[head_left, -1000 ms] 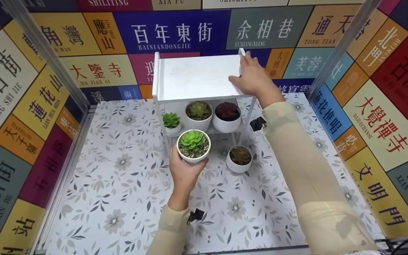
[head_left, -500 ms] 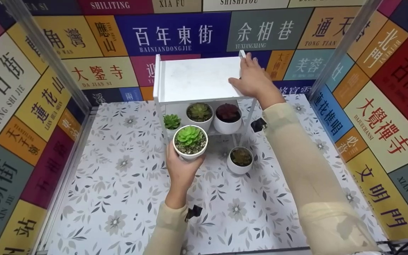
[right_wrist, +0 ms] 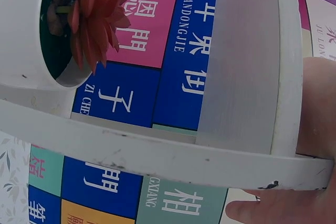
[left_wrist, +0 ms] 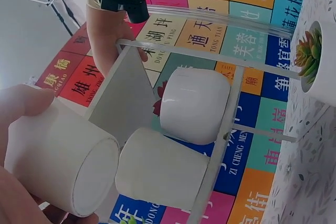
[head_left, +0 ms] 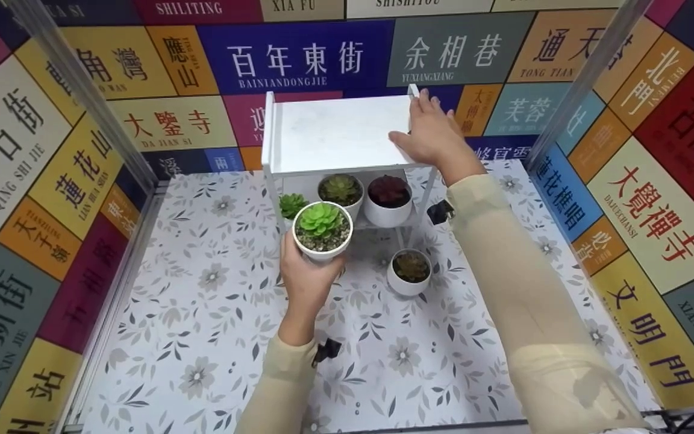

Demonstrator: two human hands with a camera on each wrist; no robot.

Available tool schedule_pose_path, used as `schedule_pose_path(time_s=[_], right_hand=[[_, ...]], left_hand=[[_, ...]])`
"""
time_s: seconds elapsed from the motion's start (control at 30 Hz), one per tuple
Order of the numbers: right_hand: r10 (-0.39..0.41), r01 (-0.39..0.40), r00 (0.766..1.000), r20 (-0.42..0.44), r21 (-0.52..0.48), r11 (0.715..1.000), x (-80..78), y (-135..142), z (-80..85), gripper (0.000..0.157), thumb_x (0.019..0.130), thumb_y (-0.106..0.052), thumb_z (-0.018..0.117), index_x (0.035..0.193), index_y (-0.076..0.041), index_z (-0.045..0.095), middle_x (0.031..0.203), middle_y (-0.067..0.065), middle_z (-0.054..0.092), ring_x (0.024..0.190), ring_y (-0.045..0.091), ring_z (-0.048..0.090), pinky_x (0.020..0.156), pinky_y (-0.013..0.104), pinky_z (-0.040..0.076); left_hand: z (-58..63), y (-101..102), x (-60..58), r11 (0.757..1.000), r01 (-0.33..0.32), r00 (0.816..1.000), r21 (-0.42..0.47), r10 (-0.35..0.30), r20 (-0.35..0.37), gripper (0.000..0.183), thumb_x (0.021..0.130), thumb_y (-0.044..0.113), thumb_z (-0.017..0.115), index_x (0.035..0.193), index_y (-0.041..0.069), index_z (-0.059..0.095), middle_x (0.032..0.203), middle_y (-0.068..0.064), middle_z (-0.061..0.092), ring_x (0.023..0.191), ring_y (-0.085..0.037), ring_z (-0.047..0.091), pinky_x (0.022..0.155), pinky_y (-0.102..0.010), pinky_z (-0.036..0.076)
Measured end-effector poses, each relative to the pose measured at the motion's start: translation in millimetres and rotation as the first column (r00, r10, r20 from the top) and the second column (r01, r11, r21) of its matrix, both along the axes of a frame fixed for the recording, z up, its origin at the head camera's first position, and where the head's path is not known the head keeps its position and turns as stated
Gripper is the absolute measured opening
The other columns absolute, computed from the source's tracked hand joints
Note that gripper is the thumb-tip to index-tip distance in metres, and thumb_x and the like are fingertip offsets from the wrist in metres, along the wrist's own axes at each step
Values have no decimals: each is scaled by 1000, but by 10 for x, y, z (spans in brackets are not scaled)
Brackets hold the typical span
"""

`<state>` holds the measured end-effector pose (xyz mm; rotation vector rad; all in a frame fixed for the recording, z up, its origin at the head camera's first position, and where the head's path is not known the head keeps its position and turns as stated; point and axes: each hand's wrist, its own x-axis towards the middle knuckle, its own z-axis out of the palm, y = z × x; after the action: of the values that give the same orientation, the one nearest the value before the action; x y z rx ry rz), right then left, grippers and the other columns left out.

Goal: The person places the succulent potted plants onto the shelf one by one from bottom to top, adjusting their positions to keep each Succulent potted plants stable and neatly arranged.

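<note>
While the green succulent pot (head_left: 323, 238) is held off every surface, just in front of the white shelf's (head_left: 338, 132) left half, the left hand (head_left: 306, 277) has its thumb and fingers curled round it. Over the last second it has come nearer the shelf and now hides the pot of the small green plant (head_left: 291, 205); that looks like carrying toward the tier of plants, with the pot not yet set down. On that tier, the olive succulent pot (head_left: 341, 190) stands mid-shelf and the dark red plant pot (head_left: 388, 205) at its right. Low at the shelf's front right is the brown plant pot (head_left: 409, 274). The right hand (head_left: 434, 135) has stayed put, gripping the shelf's top right end, thumb on the panel, seemingly to steady it. Only the left wrist view shows the held pot's flat underside; the right wrist view reveals the red plant's pointed leaves, which the head view darkens.
</note>
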<state>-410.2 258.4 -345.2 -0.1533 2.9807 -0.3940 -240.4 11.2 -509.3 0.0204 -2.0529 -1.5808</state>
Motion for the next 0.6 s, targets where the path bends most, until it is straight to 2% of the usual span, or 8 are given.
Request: schedule_pose_path(time_s=[0.17,0.37,0.6], right_hand=[[3,-3,1000,-5,2,1000,-6,0,1,99,106,-65,38,169,-4,-9,176,15,-21,165,38,-12,133,60,-5],[-7,7,1000,-8,-3,1000,-12,-4,-4,102,105,-67,40,169,-4,-8,176,14,-20,166,37,-11,133,61,-4],[-7,7,1000,-6,-7,1000,-5,-8,-1,103,104,-68,41,169,-4,-9,176,15,-21,166,37,-12,133,61,-5]], left_hand=[[74,-2,-61,1000,0,1000,-29,-1,-11,86,62,15,94,140,4,60,130,-13,64,122,-28,61,113,-45,49],[177,-26,-127,1000,5,1000,-22,-6,-10,91,61,16,95,144,4,58,135,-13,64,126,-29,60,116,-46,47],[206,-53,-182,999,12,1000,-37,-13,-9,90,63,19,94,143,3,58,135,-14,63,128,-30,58,117,-48,46]])
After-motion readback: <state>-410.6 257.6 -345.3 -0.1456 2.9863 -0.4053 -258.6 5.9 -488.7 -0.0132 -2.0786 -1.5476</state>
